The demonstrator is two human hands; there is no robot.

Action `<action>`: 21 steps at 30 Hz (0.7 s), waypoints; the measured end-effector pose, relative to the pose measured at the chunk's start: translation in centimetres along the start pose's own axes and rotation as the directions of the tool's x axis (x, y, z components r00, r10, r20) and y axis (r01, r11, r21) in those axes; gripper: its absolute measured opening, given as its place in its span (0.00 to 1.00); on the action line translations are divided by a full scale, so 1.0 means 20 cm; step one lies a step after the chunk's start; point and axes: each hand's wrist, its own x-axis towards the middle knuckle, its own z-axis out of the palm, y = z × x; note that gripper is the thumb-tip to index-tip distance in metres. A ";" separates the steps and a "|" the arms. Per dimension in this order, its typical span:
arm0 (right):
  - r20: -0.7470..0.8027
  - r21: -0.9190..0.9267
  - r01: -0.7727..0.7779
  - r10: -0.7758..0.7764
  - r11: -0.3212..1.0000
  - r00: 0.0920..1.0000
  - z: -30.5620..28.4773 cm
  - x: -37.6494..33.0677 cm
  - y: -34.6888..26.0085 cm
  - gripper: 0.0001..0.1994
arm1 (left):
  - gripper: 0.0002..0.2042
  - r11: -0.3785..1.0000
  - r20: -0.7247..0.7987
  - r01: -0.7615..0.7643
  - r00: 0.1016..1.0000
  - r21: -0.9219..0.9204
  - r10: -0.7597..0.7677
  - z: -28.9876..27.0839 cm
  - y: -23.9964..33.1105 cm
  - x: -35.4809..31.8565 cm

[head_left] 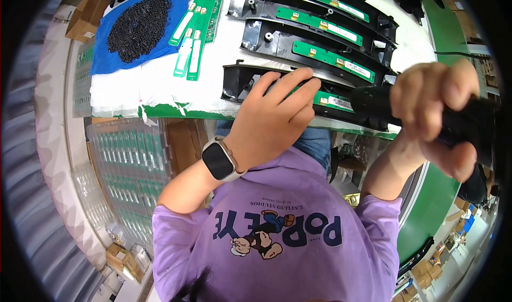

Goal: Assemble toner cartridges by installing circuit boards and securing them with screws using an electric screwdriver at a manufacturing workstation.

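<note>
My left hand (280, 107), with a watch (218, 159) on its wrist, lies over the nearest black plastic housing (237, 77). Its fingers are apart and slightly bent, resting on the housing and the green circuit board (328, 100) in it; the thumb is hidden. My right hand (434, 110) is closed around a black power screwdriver (464, 121). The tool's dark front end points left, over the right part of that same board. Its tip is too dark to make out.
Three more black housings (266, 38) with green boards lie behind the nearest one. Loose circuit boards (194, 54) lie left of them, beside a pile of small black screws (140, 27) on a blue sheet (101, 59). Clear trays of boards (125, 158) stand below the table's left edge.
</note>
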 end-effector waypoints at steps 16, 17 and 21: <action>-0.041 0.011 0.225 -0.224 0.974 0.974 0.03 -0.17 -0.15 0.25 | 0.13 0.415 -0.421 0.695 0.701 0.588 -0.576 -0.66 -0.75 -0.15; -0.038 0.015 0.215 -0.215 0.976 0.976 0.03 -0.17 -0.14 0.25 | 0.13 0.416 -0.425 0.692 0.704 0.589 -0.570 -0.68 -0.78 -0.16; -0.061 0.003 0.191 -0.190 0.982 0.980 0.04 -0.15 -0.12 0.25 | 0.08 0.508 -0.393 0.712 0.696 0.484 -0.601 -0.69 -0.81 -0.13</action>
